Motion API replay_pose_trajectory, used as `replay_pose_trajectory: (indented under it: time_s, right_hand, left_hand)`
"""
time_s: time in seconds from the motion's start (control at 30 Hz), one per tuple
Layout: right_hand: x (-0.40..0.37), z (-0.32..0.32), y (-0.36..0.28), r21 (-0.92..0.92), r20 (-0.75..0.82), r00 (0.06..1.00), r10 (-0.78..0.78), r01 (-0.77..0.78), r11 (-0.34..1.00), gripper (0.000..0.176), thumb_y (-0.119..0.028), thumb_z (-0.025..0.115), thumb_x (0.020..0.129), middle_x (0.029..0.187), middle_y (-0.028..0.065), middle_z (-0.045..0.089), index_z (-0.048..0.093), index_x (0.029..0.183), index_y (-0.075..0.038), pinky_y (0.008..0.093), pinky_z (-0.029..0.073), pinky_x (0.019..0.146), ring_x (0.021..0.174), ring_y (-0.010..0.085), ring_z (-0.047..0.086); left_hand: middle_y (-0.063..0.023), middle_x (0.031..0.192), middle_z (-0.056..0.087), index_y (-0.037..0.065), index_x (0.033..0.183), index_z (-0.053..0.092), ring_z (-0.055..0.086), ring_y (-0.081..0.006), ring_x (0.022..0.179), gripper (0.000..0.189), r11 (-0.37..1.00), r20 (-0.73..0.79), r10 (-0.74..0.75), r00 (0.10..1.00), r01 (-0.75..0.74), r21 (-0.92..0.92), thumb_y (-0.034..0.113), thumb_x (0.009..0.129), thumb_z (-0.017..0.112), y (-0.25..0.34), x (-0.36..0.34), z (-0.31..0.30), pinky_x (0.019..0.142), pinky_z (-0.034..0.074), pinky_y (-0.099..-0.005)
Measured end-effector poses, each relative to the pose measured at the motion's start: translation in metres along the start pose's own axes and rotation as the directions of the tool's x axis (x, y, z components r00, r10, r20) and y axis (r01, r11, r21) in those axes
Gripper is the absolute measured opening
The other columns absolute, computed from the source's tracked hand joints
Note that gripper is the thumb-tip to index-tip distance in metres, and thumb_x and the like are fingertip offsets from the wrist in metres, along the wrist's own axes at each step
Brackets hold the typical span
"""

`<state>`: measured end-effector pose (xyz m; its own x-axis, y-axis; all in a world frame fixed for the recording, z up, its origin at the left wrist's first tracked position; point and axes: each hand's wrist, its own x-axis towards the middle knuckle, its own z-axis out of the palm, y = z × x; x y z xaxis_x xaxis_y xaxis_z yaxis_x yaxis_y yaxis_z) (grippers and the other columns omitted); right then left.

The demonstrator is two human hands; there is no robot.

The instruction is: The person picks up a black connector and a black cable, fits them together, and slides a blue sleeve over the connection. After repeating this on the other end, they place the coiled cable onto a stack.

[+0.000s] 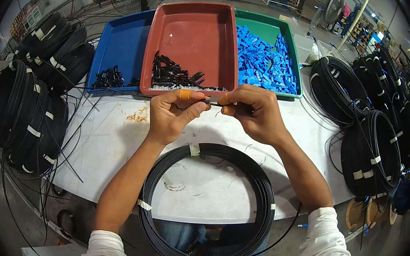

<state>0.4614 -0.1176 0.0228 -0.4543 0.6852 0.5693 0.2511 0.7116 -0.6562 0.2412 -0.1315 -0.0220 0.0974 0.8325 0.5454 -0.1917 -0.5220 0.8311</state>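
Note:
My left hand point(170, 118) pinches a small black connector piece point(207, 101) between thumb and forefinger, with orange tape around the forefinger. Facing it, my right hand point(259, 114) is closed on a thin black cable point(214, 104) that lines up with the piece. Orange covers sit on the right fingertips too. Both hands are raised just in front of the red tray point(196, 22). Below them a coil of black cable point(268, 204), bound with white tape, rests partly on the white table point(112, 153) and overhangs its near edge.
The red tray holds black connector parts point(166, 71). Left of it, a blue tray point(120, 34) has more black parts; at right, a green tray point(266, 20) holds blue clips point(264, 59). Taped cable coils crowd the left point(21, 118) and right point(370, 150) sides, with loose ends sticking out.

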Motion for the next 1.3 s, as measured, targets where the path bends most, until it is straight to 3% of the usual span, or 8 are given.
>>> replay_pose_trajectory:
  time_s: [0.13,0.47,0.57,0.63,0.77,0.83,1.0,1.3]
  right_hand:
    - [0.0,0.0,0.001,-0.044,-0.006,0.994,-0.109,0.108,0.993,0.014,0.006,0.074,0.082,0.085,0.0065,0.069,0.073,0.094,0.0,0.024,0.053,0.063,0.075,0.0101,0.065]
    - [-0.001,0.0,0.0,-0.046,-0.014,1.0,-0.026,0.025,0.999,0.013,0.006,0.075,0.081,0.085,0.0059,0.068,0.073,0.092,0.0,0.0261,0.05,0.059,0.073,0.0092,0.064]
    - [-0.001,0.001,-0.001,-0.095,-0.022,0.999,-0.041,0.039,0.995,0.014,0.006,0.075,0.08,0.085,0.0064,0.068,0.073,0.092,0.0,0.0265,0.051,0.059,0.072,0.0122,0.065]
    - [-0.002,0.004,0.003,-0.116,-0.045,0.988,-0.148,0.142,0.983,0.018,0.007,0.074,0.077,0.085,0.0108,0.067,0.072,0.093,-0.001,0.0337,0.053,0.061,0.07,0.024,0.067]
    - [-0.004,0.008,0.008,-0.147,-0.031,0.99,-0.141,0.135,0.98,0.019,0.008,0.074,0.075,0.086,0.0111,0.067,0.071,0.092,-0.001,0.0354,0.054,0.062,0.071,0.026,0.067]
    - [-0.005,0.009,0.011,-0.168,0.016,0.988,-0.153,0.154,0.974,0.021,0.009,0.073,0.074,0.085,0.0114,0.067,0.07,0.093,-0.001,0.0361,0.054,0.063,0.072,0.0264,0.067]
    - [-0.002,0.005,0.006,-0.103,0.051,0.992,-0.116,0.121,0.987,0.023,0.006,0.076,0.074,0.084,0.0113,0.068,0.069,0.094,-0.001,0.0365,0.054,0.064,0.072,0.0265,0.067]
    - [-0.007,0.004,-0.008,-0.032,0.144,0.984,-0.108,0.113,0.993,0.018,0.001,0.078,0.075,0.08,0.0113,0.07,0.07,0.091,-0.002,0.0341,0.052,0.06,0.068,0.0242,0.067]
  left_hand:
    - [-0.0139,0.095,0.074,-0.001,0.103,0.069,0.074,-0.0209,0.086,0.018,0.995,0.011,0.099,0.995,-0.099,-0.007,0.008,0.088,0.074,-0.006,0.0,0.004,0.07,0.058,-0.0259]
    - [-0.0143,0.095,0.073,-0.001,0.105,0.069,0.074,-0.022,0.087,0.019,0.997,0.025,0.073,0.997,-0.073,0.007,0.004,0.087,0.074,-0.009,-0.002,0.001,0.072,0.059,-0.0275]
    - [-0.0143,0.095,0.073,-0.002,0.103,0.069,0.074,-0.0222,0.087,0.019,0.998,0.016,0.059,0.998,-0.06,0.024,0.005,0.087,0.075,-0.009,-0.002,0.001,0.073,0.059,-0.0281]
    - [-0.0147,0.095,0.073,-0.002,0.102,0.069,0.074,-0.0221,0.087,0.019,1.0,0.0,0.022,1.0,-0.022,-0.003,0.003,0.086,0.076,-0.009,-0.002,0.001,0.076,0.06,-0.0291]
    - [-0.0151,0.097,0.073,-0.003,0.103,0.07,0.073,-0.0211,0.089,0.019,1.0,-0.001,0.008,1.0,-0.008,0.013,-0.001,0.085,0.075,-0.014,-0.003,0.0,0.079,0.06,-0.0296]
    - [-0.0154,0.099,0.073,-0.003,0.105,0.07,0.072,-0.02,0.092,0.022,0.976,0.154,0.092,0.984,-0.12,0.182,-0.005,0.084,0.075,-0.017,-0.003,0.0,0.083,0.06,-0.0304]
    - [-0.0158,0.102,0.073,-0.004,0.101,0.072,0.071,-0.0194,0.094,0.021,0.989,0.077,0.017,0.997,-0.028,0.148,-0.007,0.081,0.076,-0.01,-0.003,0.005,0.085,0.06,-0.0317]
    - [-0.0108,0.085,0.075,0.001,0.084,0.075,0.073,-0.0163,0.075,0.018,0.921,0.2,0.236,0.951,-0.285,0.266,-0.001,0.07,0.086,-0.003,0.0,-0.003,0.068,0.058,-0.0271]
